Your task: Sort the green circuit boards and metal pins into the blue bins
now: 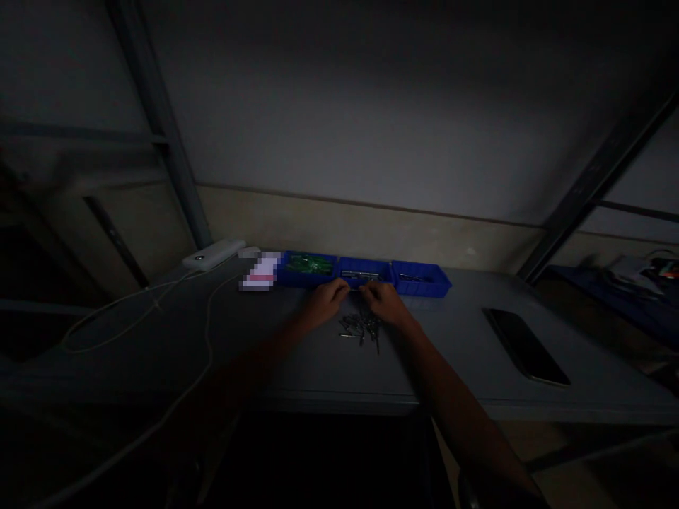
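My left hand [327, 300] and my right hand [382, 300] meet just in front of the blue bins, fingertips pinched and pointing at each other. A thin piece seems to span the small gap between them, too dark and small to name. Below my hands, a loose pile of small metal parts [363, 325] lies on the grey table [312, 367]. Slim metal rods [361, 274] lie in the middle blue bin [366, 264]. Green pieces [310, 264] fill the left blue bin [289, 278]. In the right blue bin [432, 288] are a few thin metal parts [411, 278].
A dark phone [525, 346] lies on the right side of the table. At the back left are a white power strip [215, 254] and a blurred-out card [261, 272]. A white cable [208, 332] crosses the left side. Metal posts [183, 155] frame the table.
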Motion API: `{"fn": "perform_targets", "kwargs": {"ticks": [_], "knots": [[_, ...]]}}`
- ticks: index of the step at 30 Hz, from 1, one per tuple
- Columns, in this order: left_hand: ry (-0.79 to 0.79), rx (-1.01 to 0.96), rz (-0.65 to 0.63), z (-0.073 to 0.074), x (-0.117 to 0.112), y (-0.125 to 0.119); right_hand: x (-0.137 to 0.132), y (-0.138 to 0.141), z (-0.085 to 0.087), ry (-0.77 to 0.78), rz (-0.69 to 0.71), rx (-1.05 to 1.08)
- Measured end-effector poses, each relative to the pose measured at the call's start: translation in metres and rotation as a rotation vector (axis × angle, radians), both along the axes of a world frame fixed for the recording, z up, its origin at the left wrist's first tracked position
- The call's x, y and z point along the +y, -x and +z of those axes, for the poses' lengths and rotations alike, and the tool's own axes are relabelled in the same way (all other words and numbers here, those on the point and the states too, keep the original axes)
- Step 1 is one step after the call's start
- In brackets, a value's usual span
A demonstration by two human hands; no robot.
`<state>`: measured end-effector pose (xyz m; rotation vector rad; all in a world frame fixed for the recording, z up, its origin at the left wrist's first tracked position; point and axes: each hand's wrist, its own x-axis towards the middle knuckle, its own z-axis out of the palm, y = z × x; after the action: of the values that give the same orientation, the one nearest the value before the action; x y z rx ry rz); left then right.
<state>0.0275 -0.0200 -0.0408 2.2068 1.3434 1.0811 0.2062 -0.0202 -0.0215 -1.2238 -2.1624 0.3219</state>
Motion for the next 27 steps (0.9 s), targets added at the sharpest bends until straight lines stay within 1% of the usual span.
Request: {"fn": "perform_targets", "kwargs": {"ticks": [4, 8, 11, 15, 18, 20, 21, 23, 25, 27], "knots": [[-0.027, -0.054, -0.048, 0.003, -0.001, 0.001, 0.0, 0.001, 0.0, -0.007, -0.003, 0.0], [-0.046, -0.009, -0.026, 0.01, -0.004, 0.003, -0.003, 0.002, 0.002, 0.033, 0.019, 0.004], [-0.031, 0.019, -0.022, 0.013, -0.006, 0.003, -0.005, 0.001, 0.005, 0.043, 0.039, 0.037], [0.02, 0.045, -0.043, 0.01, -0.005, 0.002, -0.006, 0.0, 0.007, 0.011, 0.057, 0.044], [0.046, 0.091, -0.082, 0.006, -0.005, -0.001, -0.005, -0.002, 0.01, -0.013, 0.017, 0.055], [0.014, 0.155, -0.115, 0.004, -0.006, -0.003, -0.003, -0.008, 0.012, -0.06, -0.075, 0.101], [-0.004, 0.199, -0.12, 0.003, -0.006, -0.003, -0.002, -0.012, 0.013, -0.089, -0.152, 0.138], [-0.021, 0.284, -0.109, 0.003, -0.008, -0.005, 0.002, -0.024, 0.015, -0.139, -0.354, 0.234], [-0.01, 0.325, -0.089, 0.003, -0.008, -0.005, 0.008, -0.039, 0.014, -0.163, -0.558, 0.32], [-0.002, 0.316, -0.086, 0.003, -0.008, -0.006, 0.013, -0.052, 0.011, -0.154, -0.703, 0.375]]}}
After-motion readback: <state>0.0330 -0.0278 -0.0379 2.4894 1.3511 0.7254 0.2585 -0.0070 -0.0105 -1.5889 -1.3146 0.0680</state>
